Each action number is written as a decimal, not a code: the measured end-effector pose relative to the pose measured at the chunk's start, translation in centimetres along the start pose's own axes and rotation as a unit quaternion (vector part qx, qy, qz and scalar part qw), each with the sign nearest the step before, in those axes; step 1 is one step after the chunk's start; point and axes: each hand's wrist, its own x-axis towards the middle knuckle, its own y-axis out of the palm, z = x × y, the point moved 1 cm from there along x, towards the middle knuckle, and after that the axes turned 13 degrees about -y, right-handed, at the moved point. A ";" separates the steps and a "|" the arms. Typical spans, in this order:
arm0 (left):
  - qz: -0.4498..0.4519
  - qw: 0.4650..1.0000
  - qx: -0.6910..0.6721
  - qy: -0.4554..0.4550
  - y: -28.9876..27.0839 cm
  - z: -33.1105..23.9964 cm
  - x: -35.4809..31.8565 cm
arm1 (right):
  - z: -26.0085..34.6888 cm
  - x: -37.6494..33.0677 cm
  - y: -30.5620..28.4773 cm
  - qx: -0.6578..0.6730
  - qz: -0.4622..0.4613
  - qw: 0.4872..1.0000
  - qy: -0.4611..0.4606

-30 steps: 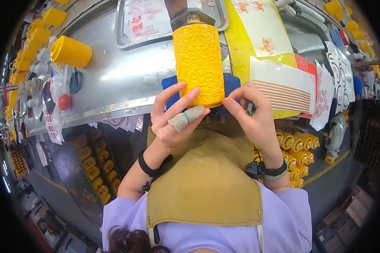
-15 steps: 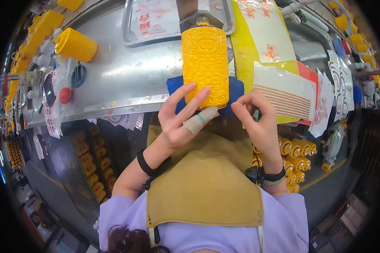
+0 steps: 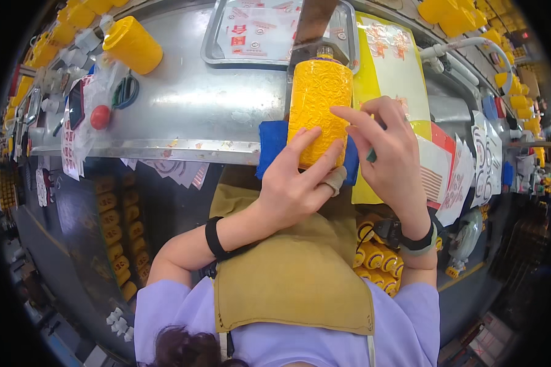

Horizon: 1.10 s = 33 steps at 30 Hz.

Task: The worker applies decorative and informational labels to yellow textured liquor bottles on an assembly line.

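Note:
A yellow bottle (image 3: 320, 92) with an embossed pattern lies on a blue cloth (image 3: 272, 147) at the bench edge, its neck pointing away from me. My left hand (image 3: 303, 183) steadies it: two spread fingers rest on its lower face and a digit in a grey fabric cover sits by the bottle's base. At the bottle's right side is my right hand (image 3: 387, 153), the index finger stretched toward the embossed surface and the thumb a little apart from it. Between these two I see nothing. A small green thing shows by its lower fingers; I cannot make out what it is.
Beyond the bottle stands a metal tray (image 3: 245, 62) with printed pieces. Yellow and white sheets (image 3: 431, 174) lie right of my hands. Toward the left are a yellow container (image 3: 133, 46), green-handled scissors (image 3: 125, 90) and a red ball (image 3: 100, 117). Several yellow bottles (image 3: 378, 257) are below the bench.
My right hand has risen from beside the bottle's base to its right side, index finger now extended. The left fingers still rest on the bottle. The whole view has shifted.

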 end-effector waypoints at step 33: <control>0.051 0.999 0.005 0.011 -0.7 0.0 -0.3 | -10.6 3.6 5.4 0.213 -0.044 0.954 0.206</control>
